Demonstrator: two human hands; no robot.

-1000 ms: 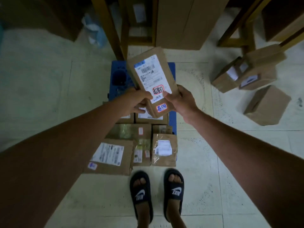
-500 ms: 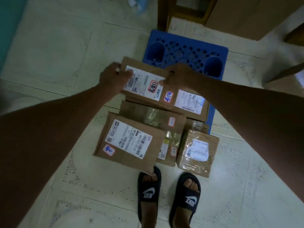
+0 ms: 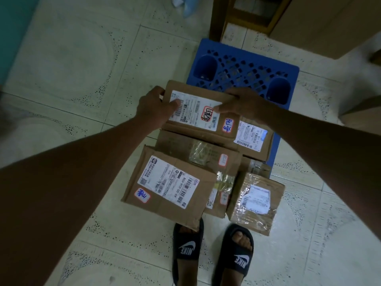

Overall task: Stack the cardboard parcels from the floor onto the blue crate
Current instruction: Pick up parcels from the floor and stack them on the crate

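The parcel (image 3: pixel 199 112), gripped at both ends by curled fingers of the left hand (image 3: pixel 153 109) and right hand (image 3: pixel 241 105) over the crate (image 3: pixel 243 67), is best lowered flat, squared with the stack beneath.

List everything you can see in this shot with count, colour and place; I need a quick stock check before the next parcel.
Held parcel: 1, brown with white label, over the crate's near edge, resting on another parcel.
Other parcels: at least 5, brown, packed between the crate and the feet; nearest-left and tape-wrapped nearest-right.
Blue crate: 1, blue lattice, far half bare.
Wooden furniture: brown, beyond the crate.
Large carton: 1, brown, top right.
Crumpled bag: 1, pale blue, top edge.
Tiled floor: pale.
Slippers: 2, black, bottom centre.
Left hand: grips the held parcel's left end.
Right hand: grips its far right edge.
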